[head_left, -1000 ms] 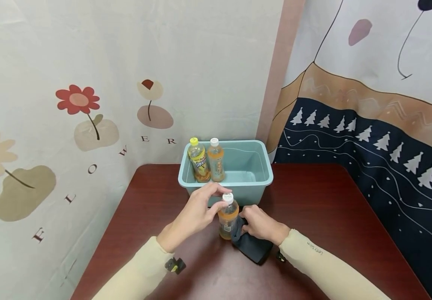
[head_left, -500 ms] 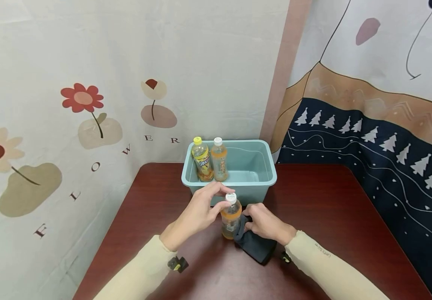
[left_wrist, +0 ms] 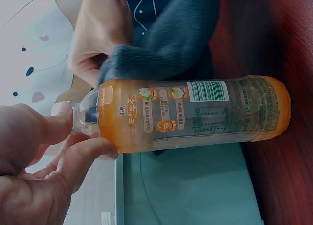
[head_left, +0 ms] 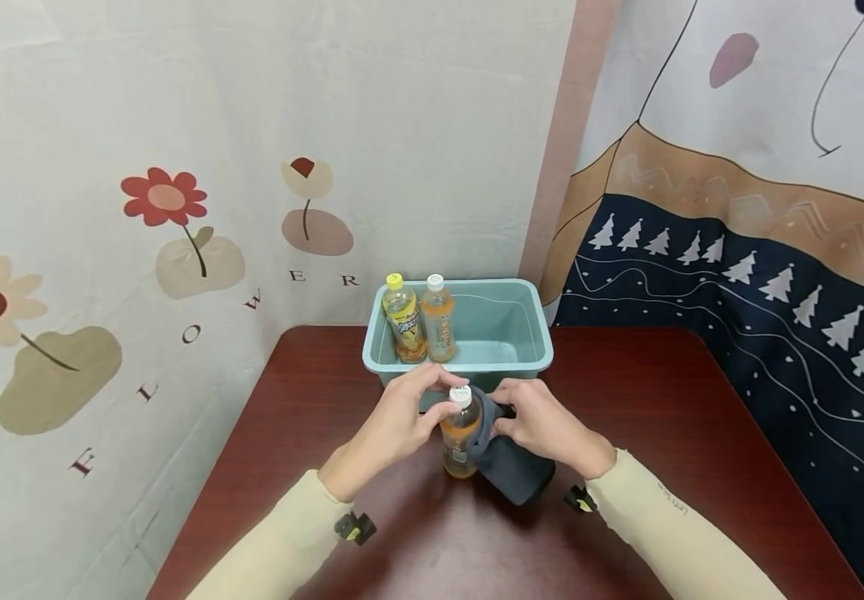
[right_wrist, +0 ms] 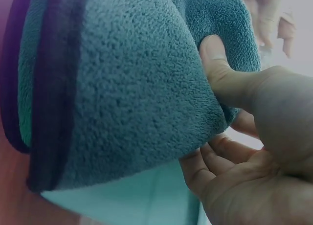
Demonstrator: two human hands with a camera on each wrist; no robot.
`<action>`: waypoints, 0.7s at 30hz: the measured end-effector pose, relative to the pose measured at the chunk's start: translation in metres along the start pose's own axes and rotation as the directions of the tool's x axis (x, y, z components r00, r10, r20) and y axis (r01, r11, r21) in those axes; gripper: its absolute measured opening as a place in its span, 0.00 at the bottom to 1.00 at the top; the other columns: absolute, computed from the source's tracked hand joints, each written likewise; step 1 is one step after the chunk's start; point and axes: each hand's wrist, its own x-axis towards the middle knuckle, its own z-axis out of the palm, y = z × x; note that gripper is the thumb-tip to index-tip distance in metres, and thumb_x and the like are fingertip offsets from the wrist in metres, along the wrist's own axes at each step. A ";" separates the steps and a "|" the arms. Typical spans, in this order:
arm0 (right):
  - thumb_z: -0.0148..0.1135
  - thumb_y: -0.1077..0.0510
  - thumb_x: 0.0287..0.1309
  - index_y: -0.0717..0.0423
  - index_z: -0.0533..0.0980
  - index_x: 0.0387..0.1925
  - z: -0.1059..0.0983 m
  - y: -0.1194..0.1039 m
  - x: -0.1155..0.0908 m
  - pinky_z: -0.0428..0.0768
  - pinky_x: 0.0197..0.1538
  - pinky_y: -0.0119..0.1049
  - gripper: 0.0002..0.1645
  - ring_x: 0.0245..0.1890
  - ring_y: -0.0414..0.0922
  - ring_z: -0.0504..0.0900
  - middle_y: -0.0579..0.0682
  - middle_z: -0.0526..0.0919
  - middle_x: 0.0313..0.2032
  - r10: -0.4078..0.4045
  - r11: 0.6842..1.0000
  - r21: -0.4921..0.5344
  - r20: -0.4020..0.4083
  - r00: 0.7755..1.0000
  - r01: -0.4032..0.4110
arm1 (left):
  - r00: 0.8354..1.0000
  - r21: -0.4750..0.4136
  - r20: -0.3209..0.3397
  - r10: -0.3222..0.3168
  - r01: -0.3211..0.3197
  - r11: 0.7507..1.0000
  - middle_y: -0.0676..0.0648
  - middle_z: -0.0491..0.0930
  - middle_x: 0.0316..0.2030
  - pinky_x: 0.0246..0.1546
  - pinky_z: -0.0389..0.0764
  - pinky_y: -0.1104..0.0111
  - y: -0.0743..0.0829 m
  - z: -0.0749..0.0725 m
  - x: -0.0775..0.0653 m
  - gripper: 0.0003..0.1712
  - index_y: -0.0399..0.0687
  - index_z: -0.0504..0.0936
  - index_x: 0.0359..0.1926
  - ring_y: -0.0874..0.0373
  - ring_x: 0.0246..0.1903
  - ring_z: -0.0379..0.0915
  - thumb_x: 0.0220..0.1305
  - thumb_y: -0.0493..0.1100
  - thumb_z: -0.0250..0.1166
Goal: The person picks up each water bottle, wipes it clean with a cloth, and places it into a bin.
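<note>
A clear drink bottle [head_left: 458, 450] with an orange label and white cap stands upright on the table. My left hand [head_left: 402, 412] holds it at the cap and neck between thumb and fingers. In the left wrist view the bottle's label and barcode [left_wrist: 208, 91] face the camera. My right hand [head_left: 540, 421] pinches a folded dark grey-blue towel [head_left: 514, 471] between thumb and fingers. The towel's upper fold lies along the bottle's right side near the shoulder, while its lower part hangs down to the right. Fluffy pile and a dark hem [right_wrist: 54, 88] show in the right wrist view.
Just behind the bottle, a light blue-green plastic tub [head_left: 536, 365] sits on the dark red table [head_left: 626, 400]. Inside at its left stand a yellow-capped bottle [head_left: 405, 327] and a white-capped bottle [head_left: 439, 329]. Printed cloth hangings [head_left: 432, 125] rise behind and beside the table.
My right hand has lifted the towel from lower on the bottle's side up toward its shoulder. My left hand keeps its hold at the cap and the bottle stays in place.
</note>
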 end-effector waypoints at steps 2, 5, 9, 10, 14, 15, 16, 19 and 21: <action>0.87 0.65 0.64 0.55 0.95 0.54 -0.005 -0.004 0.001 0.88 0.43 0.30 0.17 0.42 0.36 0.86 0.46 0.93 0.43 -0.010 1.000 -0.007 -0.023 1.000 0.010 | 1.000 0.003 -0.002 0.005 -0.005 1.000 0.49 0.93 0.59 0.63 0.94 0.57 0.001 0.000 0.001 0.16 0.49 0.89 0.59 0.51 0.61 0.92 0.75 0.36 0.80; 0.90 0.61 0.61 0.56 0.95 0.55 -0.010 -0.010 0.003 0.89 0.45 0.31 0.21 0.43 0.37 0.87 0.45 0.94 0.43 -0.037 0.999 -0.010 -0.072 0.997 0.037 | 1.000 0.008 -0.008 0.018 -0.018 1.000 0.49 0.93 0.58 0.62 0.94 0.57 0.003 -0.001 0.001 0.16 0.50 0.90 0.59 0.51 0.61 0.92 0.75 0.37 0.80; 0.90 0.59 0.63 0.56 0.95 0.58 -0.012 -0.019 0.007 0.91 0.47 0.32 0.23 0.44 0.38 0.88 0.46 0.94 0.46 -0.060 0.998 0.009 -0.109 0.992 0.061 | 0.999 0.011 -0.020 0.035 -0.035 0.999 0.48 0.93 0.57 0.61 0.95 0.55 0.003 -0.001 0.000 0.17 0.49 0.89 0.58 0.50 0.60 0.92 0.73 0.35 0.81; 0.90 0.59 0.63 0.57 0.94 0.59 -0.012 -0.021 0.007 0.91 0.47 0.32 0.24 0.44 0.39 0.88 0.46 0.94 0.46 -0.061 0.998 0.013 -0.111 0.992 0.063 | 0.999 0.013 -0.023 0.037 -0.037 0.999 0.48 0.93 0.57 0.61 0.95 0.55 0.003 -0.001 0.000 0.17 0.49 0.90 0.58 0.50 0.60 0.92 0.72 0.34 0.81; 0.90 0.58 0.63 0.57 0.94 0.59 -0.012 -0.024 0.008 0.89 0.45 0.31 0.24 0.44 0.38 0.87 0.45 0.93 0.45 -0.059 0.998 0.014 -0.116 0.992 0.061 | 0.999 0.016 -0.026 0.034 -0.033 0.999 0.48 0.93 0.57 0.60 0.95 0.55 0.002 -0.001 0.000 0.18 0.49 0.90 0.58 0.50 0.59 0.93 0.71 0.34 0.82; 0.91 0.58 0.62 0.57 0.94 0.59 -0.012 -0.024 0.008 0.89 0.45 0.31 0.24 0.43 0.38 0.86 0.45 0.93 0.45 -0.059 0.998 0.012 -0.118 0.991 0.060 | 0.999 0.017 -0.024 0.032 -0.032 0.999 0.48 0.93 0.57 0.60 0.95 0.55 0.002 -0.001 0.000 0.18 0.49 0.90 0.58 0.50 0.58 0.93 0.72 0.34 0.82; 0.91 0.59 0.62 0.57 0.94 0.59 -0.013 -0.024 0.008 0.89 0.45 0.31 0.25 0.43 0.38 0.86 0.45 0.93 0.45 -0.059 0.998 0.009 -0.121 0.991 0.060 | 0.999 0.018 -0.022 0.030 -0.030 0.999 0.48 0.93 0.57 0.60 0.95 0.57 0.002 -0.001 0.001 0.18 0.50 0.90 0.59 0.50 0.58 0.93 0.72 0.34 0.82; 0.91 0.58 0.61 0.57 0.94 0.59 -0.013 -0.023 0.008 0.89 0.45 0.31 0.25 0.43 0.38 0.86 0.45 0.93 0.45 -0.062 0.998 0.001 -0.126 0.990 0.063 | 1.000 0.016 -0.015 0.025 -0.025 1.000 0.48 0.93 0.57 0.60 0.95 0.57 0.002 -0.002 0.001 0.19 0.50 0.90 0.60 0.50 0.57 0.93 0.72 0.34 0.82; 0.91 0.58 0.61 0.57 0.94 0.60 -0.014 -0.023 0.008 0.89 0.45 0.31 0.26 0.43 0.38 0.87 0.45 0.93 0.45 -0.063 0.998 -0.003 -0.125 0.990 0.063 | 1.000 0.014 -0.010 0.020 -0.020 1.000 0.48 0.93 0.57 0.60 0.95 0.57 0.003 -0.002 0.001 0.20 0.50 0.90 0.61 0.51 0.58 0.93 0.72 0.34 0.82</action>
